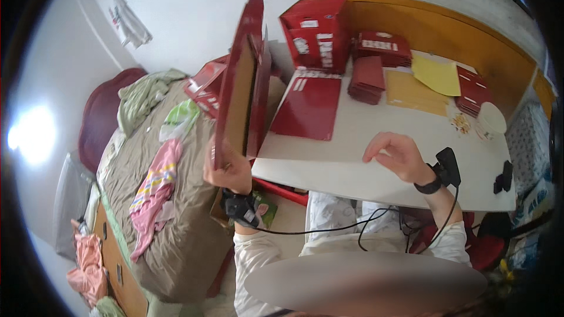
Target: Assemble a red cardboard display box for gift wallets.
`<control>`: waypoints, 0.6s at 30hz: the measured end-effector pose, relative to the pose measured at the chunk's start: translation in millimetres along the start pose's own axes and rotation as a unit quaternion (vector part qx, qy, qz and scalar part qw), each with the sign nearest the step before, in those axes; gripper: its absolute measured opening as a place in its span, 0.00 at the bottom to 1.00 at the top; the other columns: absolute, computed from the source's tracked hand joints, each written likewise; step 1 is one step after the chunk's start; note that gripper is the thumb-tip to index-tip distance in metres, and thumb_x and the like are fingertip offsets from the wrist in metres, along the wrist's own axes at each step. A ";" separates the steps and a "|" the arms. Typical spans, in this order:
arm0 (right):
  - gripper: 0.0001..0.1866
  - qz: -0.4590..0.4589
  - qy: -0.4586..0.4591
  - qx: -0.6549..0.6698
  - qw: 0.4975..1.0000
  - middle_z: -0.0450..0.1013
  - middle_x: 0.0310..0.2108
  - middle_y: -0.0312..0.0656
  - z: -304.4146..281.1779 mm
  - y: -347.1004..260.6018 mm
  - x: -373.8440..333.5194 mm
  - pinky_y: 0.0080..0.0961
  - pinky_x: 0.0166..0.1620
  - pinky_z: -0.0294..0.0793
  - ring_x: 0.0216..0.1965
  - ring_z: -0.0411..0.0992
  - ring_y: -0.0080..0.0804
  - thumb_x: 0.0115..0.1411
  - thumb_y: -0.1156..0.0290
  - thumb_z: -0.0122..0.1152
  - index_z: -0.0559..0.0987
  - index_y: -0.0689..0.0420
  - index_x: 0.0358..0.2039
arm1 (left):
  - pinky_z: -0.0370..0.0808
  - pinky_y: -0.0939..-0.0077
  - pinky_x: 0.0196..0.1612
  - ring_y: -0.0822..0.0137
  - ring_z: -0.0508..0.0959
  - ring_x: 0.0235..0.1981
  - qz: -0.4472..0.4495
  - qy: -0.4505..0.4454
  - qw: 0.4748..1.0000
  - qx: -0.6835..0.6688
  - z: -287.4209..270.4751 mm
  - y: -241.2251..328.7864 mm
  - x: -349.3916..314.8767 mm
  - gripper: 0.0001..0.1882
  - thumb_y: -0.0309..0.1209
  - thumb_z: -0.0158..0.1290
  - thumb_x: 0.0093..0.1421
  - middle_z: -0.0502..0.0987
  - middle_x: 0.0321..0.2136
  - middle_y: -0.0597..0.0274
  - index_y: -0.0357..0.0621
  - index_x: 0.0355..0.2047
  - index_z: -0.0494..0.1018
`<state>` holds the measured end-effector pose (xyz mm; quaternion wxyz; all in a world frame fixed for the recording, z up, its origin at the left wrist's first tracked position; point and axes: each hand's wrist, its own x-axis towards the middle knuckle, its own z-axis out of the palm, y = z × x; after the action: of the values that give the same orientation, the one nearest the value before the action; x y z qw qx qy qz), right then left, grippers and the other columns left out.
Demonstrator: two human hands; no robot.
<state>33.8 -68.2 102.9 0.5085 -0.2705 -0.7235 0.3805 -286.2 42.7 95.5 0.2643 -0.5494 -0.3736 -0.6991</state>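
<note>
My left hand [228, 167] grips the lower end of a red cardboard box [239, 82], thumb and fingers closed around its edge. The box stands tilted upright beyond the table's left edge, with its brown inner side partly showing. Over the white table [329, 167], my right hand [396, 155] is held with bent fingers apart from the thumb and nothing between them. A flat red cardboard piece [308, 108] lies on the table between my hands. Each wrist wears a black strapped device, joined to a black cable.
A tall red box [317, 35] stands at the back, near stacks of red cardboard [367, 79], a tan envelope [417, 93] and a yellow sheet [436, 75]. At right are a white cup [492, 119] and small bits [461, 122]. The bed [176, 246] with clothes is at left.
</note>
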 end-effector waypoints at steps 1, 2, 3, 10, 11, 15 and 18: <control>0.06 -0.043 -0.001 0.066 0.997 0.73 0.37 0.45 2.4 -16.2 -3.1 0.28 0.46 0.70 0.40 0.72 0.32 0.59 0.82 0.51 0.73 0.63 0.36 | 0.74 0.71 0.27 0.59 0.80 0.24 0.032 0.047 0.998 0.001 6.3 7.4 5.6 0.06 0.22 0.52 0.56 0.78 0.24 0.48 0.31 0.33 0.75; 0.06 -0.044 0.008 0.058 0.997 0.73 0.37 0.45 4.9 -31.7 -6.2 0.28 0.46 0.70 0.40 0.72 0.32 0.59 0.82 0.51 0.73 0.63 0.36 | 0.74 0.71 0.26 0.60 0.79 0.22 0.018 0.027 0.999 0.021 11.5 16.0 11.7 0.06 0.23 0.53 0.56 0.78 0.23 0.48 0.30 0.32 0.75; 0.06 -0.093 -0.024 0.094 0.991 0.73 0.38 0.46 7.9 -46.3 -10.1 0.29 0.46 0.70 0.40 0.71 0.33 0.58 0.83 0.51 0.72 0.63 0.37 | 0.73 0.73 0.25 0.63 0.78 0.21 -0.009 0.071 0.996 -0.056 20.7 25.1 18.7 0.07 0.25 0.54 0.57 0.78 0.21 0.50 0.29 0.31 0.75; 0.13 -0.207 -0.150 0.267 0.929 0.70 0.43 0.49 9.8 -87.1 -25.7 0.34 0.50 0.67 0.46 0.69 0.42 0.56 0.85 0.53 0.70 0.61 0.42 | 0.74 0.75 0.24 0.67 0.78 0.21 -0.096 0.125 0.984 -0.087 39.1 82.5 57.3 0.13 0.29 0.57 0.57 0.79 0.24 0.52 0.26 0.24 0.76; 0.13 -0.222 -0.157 0.258 0.927 0.70 0.44 0.49 5.8 -86.6 -27.6 0.36 0.50 0.67 0.47 0.68 0.43 0.56 0.85 0.53 0.70 0.61 0.42 | 0.74 0.75 0.26 0.67 0.78 0.22 -0.114 0.137 0.976 -0.123 41.8 86.9 60.0 0.12 0.29 0.55 0.58 0.80 0.24 0.53 0.27 0.27 0.77; 0.13 -0.268 -0.168 0.241 0.917 0.68 0.46 0.49 -10.8 -78.2 -30.7 0.40 0.50 0.65 0.49 0.66 0.46 0.56 0.84 0.51 0.70 0.60 0.42 | 0.76 0.73 0.29 0.65 0.79 0.25 -0.030 0.110 0.993 0.016 39.7 99.1 63.4 0.14 0.31 0.55 0.59 0.80 0.28 0.51 0.27 0.30 0.76; 0.11 -0.296 -0.143 0.202 0.922 0.68 0.45 0.48 -19.1 -75.2 -37.0 0.41 0.50 0.65 0.47 0.66 0.47 0.56 0.83 0.50 0.71 0.59 0.41 | 0.75 0.73 0.27 0.65 0.78 0.24 -0.051 0.157 0.985 -0.043 39.6 103.5 63.3 0.13 0.31 0.56 0.58 0.80 0.26 0.52 0.27 0.29 0.77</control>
<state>63.8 -134.2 149.1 0.5331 0.1221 -0.7432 0.3854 -199.1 17.3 185.3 0.2597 -0.4239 -0.3246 -0.8047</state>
